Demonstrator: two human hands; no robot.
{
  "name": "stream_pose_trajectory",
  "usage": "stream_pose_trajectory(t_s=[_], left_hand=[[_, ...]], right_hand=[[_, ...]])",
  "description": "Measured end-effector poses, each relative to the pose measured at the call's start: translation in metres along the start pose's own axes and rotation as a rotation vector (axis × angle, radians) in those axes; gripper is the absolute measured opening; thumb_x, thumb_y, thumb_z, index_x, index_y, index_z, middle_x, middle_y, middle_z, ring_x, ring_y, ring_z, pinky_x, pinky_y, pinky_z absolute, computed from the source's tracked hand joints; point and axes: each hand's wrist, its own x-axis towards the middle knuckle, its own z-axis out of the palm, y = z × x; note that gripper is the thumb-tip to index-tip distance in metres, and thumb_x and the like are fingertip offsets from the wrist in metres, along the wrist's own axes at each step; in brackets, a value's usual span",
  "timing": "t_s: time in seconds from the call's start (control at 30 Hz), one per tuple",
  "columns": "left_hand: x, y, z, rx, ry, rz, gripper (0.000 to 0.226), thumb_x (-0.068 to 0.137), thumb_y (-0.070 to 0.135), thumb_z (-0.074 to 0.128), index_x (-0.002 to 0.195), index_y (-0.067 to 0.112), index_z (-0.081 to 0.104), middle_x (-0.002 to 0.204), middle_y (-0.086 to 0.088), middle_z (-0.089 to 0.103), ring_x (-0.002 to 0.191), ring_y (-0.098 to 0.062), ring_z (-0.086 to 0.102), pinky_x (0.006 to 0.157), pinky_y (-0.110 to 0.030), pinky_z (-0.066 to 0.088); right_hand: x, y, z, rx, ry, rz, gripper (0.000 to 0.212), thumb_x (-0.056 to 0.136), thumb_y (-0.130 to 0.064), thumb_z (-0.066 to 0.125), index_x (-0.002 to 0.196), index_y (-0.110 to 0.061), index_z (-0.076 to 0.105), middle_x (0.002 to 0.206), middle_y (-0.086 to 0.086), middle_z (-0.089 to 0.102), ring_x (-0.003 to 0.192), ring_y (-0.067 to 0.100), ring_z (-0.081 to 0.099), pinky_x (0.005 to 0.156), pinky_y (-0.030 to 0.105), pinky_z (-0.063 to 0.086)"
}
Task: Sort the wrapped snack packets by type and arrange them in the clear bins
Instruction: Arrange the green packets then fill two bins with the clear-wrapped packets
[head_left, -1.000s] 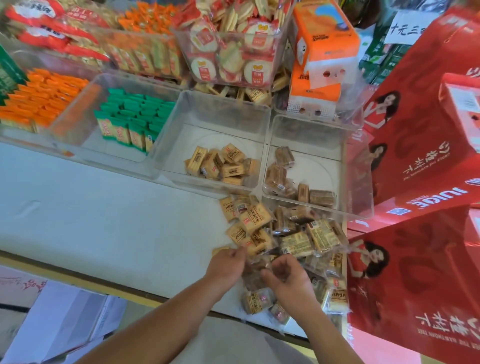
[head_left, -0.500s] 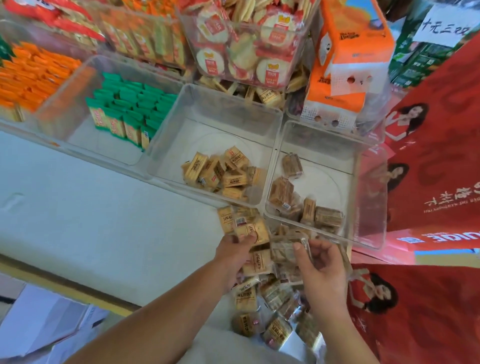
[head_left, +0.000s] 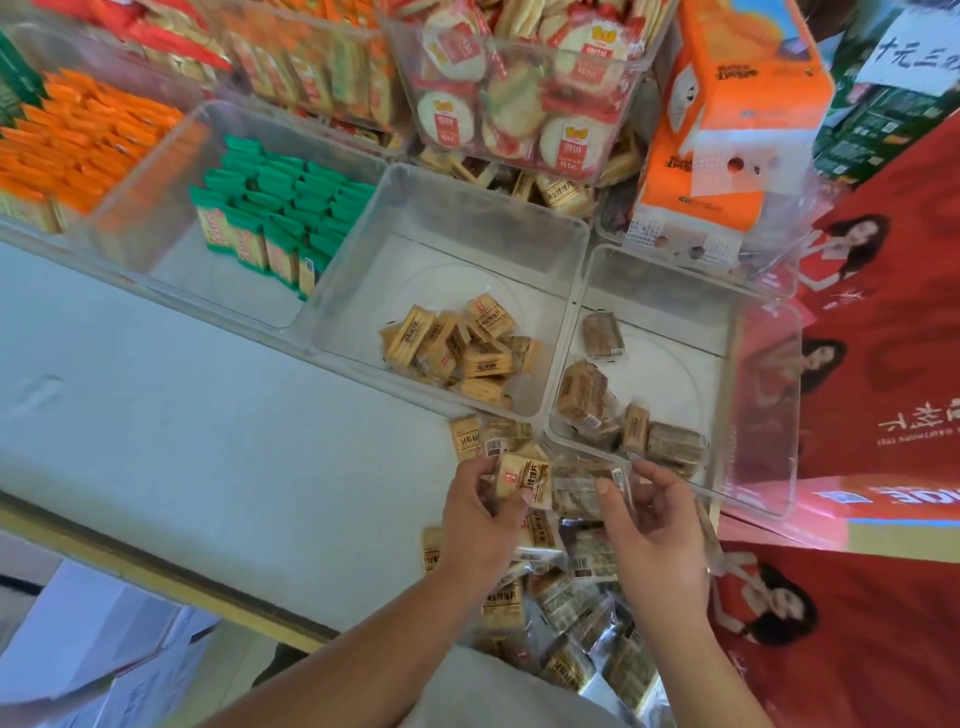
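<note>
Tan packet (head_left: 522, 480): which hand has it?
The left hand (head_left: 480, 519). It pinches the packet between thumb and curled fingers, just in front of the middle clear bin (head_left: 363, 291), where other tan packets lie.

And the right hand (head_left: 657, 530)?
Palm turned inward, fingers bent. It grasps a brown packet (head_left: 576, 493) in clear wrap by its right end, thumb on top. That packet sits right beside the tan one, near the front corner of the right clear bin (head_left: 769, 405), which holds more brown ones.

How do the arms come in?
Both forearms rise from the bottom edge, wrists close together over the loose pile (head_left: 571, 613) on the grey table (head_left: 208, 415).

Anything you can't make out?
Print on the wrappers is blurred. The hands cover part of the pile, its near end is cut off by the frame, and the left fingertips are tucked behind the packet.
</note>
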Motion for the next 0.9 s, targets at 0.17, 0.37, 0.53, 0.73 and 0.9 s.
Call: stream_pose_trajectory(t_s=[0.17, 0.37, 0.53, 0.73, 0.9], left_hand=[[-0.010, 0.011, -0.029, 0.046, 0.024, 0.165, 0.039, 0.086, 0.035, 0.081, 0.118, 0.037, 0.057, 0.104, 0.015, 0.069, 0.087, -0.009, 0.068, 0.074, -0.032, 0.062], [-0.007, 0.074, -0.062, 0.018, 0.123, 0.340, 0.038, 0.087, 0.032, 0.081, 0.113, 0.041, 0.056, 0.105, 0.018, 0.066, 0.091, -0.002, 0.064, 0.070, -0.018, 0.055], [0.055, 0.125, -0.058, 0.140, 0.182, 0.479, 0.040, 0.085, 0.031, 0.083, 0.113, 0.032, 0.055, 0.104, 0.010, 0.066, 0.086, -0.003, 0.064, 0.068, -0.020, 0.052], [0.103, 0.131, -0.041, 0.405, 0.177, 0.416, 0.032, 0.091, 0.025, 0.074, 0.120, 0.023, 0.060, 0.111, 0.003, 0.062, 0.093, -0.014, 0.062, 0.074, -0.026, 0.046], [0.086, 0.111, -0.057, 0.416, 0.140, 0.500, 0.018, 0.095, 0.026, 0.069, 0.113, 0.024, 0.064, 0.112, 0.009, 0.062, 0.097, -0.009, 0.060, 0.077, -0.016, 0.044]], right_hand=[[0.007, -0.020, -0.008, -0.038, 0.106, -0.092, 0.041, 0.092, -0.034, 0.072, 0.131, -0.028, 0.060, 0.114, -0.010, 0.067, 0.106, 0.004, 0.064, 0.090, 0.025, 0.052], [0.068, -0.044, -0.009, -0.005, 0.132, 0.102, 0.040, 0.091, -0.038, 0.074, 0.128, -0.024, 0.064, 0.107, -0.007, 0.071, 0.102, 0.017, 0.069, 0.094, 0.044, 0.057], [0.104, -0.029, -0.008, -0.053, 0.177, 0.239, 0.054, 0.086, -0.059, 0.069, 0.127, -0.025, 0.063, 0.112, -0.004, 0.072, 0.098, 0.024, 0.071, 0.090, 0.054, 0.059], [0.087, -0.041, -0.010, -0.218, 0.077, 0.066, 0.044, 0.092, -0.054, 0.059, 0.132, -0.036, 0.058, 0.125, 0.002, 0.069, 0.100, 0.020, 0.062, 0.091, 0.042, 0.054], [0.032, -0.042, -0.004, -0.175, -0.035, -0.095, 0.017, 0.099, -0.026, 0.064, 0.114, -0.027, 0.070, 0.106, -0.017, 0.070, 0.093, -0.008, 0.063, 0.078, 0.014, 0.048]])
